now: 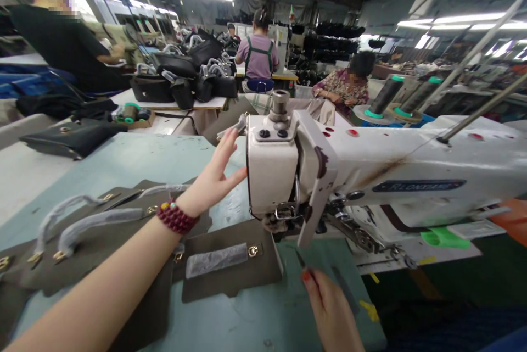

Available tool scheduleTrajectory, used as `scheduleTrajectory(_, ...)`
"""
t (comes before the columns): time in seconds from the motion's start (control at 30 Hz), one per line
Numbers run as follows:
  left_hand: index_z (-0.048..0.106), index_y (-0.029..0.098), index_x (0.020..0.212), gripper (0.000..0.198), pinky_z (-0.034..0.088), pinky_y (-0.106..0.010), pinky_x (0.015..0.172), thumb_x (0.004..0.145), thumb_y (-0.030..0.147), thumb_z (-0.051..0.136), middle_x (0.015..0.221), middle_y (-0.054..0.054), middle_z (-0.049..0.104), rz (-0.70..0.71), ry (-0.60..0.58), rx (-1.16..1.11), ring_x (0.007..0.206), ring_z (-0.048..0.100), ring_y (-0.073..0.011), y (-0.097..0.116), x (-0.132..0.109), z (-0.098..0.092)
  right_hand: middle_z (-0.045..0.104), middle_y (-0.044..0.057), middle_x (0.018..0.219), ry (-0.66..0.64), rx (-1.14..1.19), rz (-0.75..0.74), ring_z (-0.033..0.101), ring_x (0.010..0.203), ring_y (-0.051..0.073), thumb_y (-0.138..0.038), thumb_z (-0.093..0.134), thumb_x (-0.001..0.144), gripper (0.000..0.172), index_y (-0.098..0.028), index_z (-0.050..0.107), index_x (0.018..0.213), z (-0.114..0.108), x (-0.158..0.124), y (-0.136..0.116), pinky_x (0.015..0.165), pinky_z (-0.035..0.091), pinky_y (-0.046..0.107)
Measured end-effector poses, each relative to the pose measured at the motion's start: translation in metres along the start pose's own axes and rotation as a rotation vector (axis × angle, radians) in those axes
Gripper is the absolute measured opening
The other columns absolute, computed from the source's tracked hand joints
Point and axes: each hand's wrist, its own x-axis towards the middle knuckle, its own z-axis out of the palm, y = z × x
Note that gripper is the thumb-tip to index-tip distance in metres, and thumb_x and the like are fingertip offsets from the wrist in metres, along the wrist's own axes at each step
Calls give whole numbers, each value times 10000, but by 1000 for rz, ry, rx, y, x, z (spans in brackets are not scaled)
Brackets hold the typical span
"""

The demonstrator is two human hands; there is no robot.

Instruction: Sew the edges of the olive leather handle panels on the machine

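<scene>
Well: right hand (329, 308) pinching a pointed tool (302, 264)

Left hand (216, 173) spread, thumb beside the sewing machine (272, 165) – contact, I cannot tell. Brownish panel (234, 279) lies at the tool's nine o'clock – plastic-wrapped strap (216, 260) on top.

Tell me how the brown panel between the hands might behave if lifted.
The panel looks thin and flat, so it is probably light and bendable. Its plastic-wrapped strip may feel slippery, given its glossy surface.
</scene>
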Motion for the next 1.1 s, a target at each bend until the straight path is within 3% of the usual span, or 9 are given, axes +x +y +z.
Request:
scheduleTrajectory(0.07,480,172,1255,347,468,-356,947,920,258,496,1228,-89,592,-15,46,-29,1092,582,-201,23,-44,0,723,104,862,42,-153,32,698,769,257,-377,283,1003,416,-167,642,995,5,10,14,642,489,311)
scheduleTrajectory(0.17,590,214,922,97,524,-280,802,883,157,522,921,-53,651,-110,-4,-21,910,638,-184,52,-146,10,697,157,1019,178,-341,-57,664,911,330,-328,372,967,357,-142,654,1081,14,25,20,731,503,404)
scheduleTrajectory(0.23,609,245,999,159,542,-257,801,899,194,495,993,-64,676,-163,-50,-3,942,660,-195,60,-206,26,669,164,1101,258,-314,-167,627,1005,340,-310,404,950,334,-148,670,1070,17,29,11,809,494,431)
scheduleTrajectory(0.3,490,227,1300,380,508,-367,947,922,255,460,1305,-136,570,-263,-97,143,1204,552,-278,57,-236,47,678,143,1094,258,-119,-250,636,1008,285,-302,389,965,330,-163,673,1058,16,30,-5,841,498,374)
scheduleTrajectory(0.4,193,186,1490,642,383,-556,1045,922,300,471,1553,-204,211,-260,-176,297,1412,240,-371,38,-225,75,717,101,983,157,210,-293,673,902,196,-309,372,991,328,-172,664,1053,13,28,-38,791,498,254)
scheduleTrajectory(0.47,174,206,1497,697,299,-635,1061,904,337,516,1584,-194,71,-181,-175,354,1433,111,-408,21,-197,80,720,80,884,102,277,-295,671,803,181,-326,395,988,317,-176,674,968,16,27,-56,711,477,222)
scheduleTrajectory(0.6,372,289,1426,631,218,-651,1087,851,412,599,1507,-128,342,74,-198,432,1354,314,-387,1,-148,54,632,30,664,66,324,-236,553,583,138,-344,405,983,354,-166,628,772,29,26,-73,543,360,205)
scheduleTrajectory(0.77,585,350,1251,422,372,-511,1015,843,454,596,1335,-54,556,148,-360,453,1139,505,-302,17,-116,13,411,-29,562,43,518,-125,364,531,97,-392,418,961,420,-151,517,631,36,23,-75,487,250,206)
scheduleTrajectory(1.1,629,324,1188,351,428,-477,926,855,426,586,1259,-55,609,40,-340,403,1091,516,-301,25,-118,19,337,-36,575,-11,609,-60,301,550,94,-407,441,938,417,-165,434,597,30,28,-76,497,223,218)
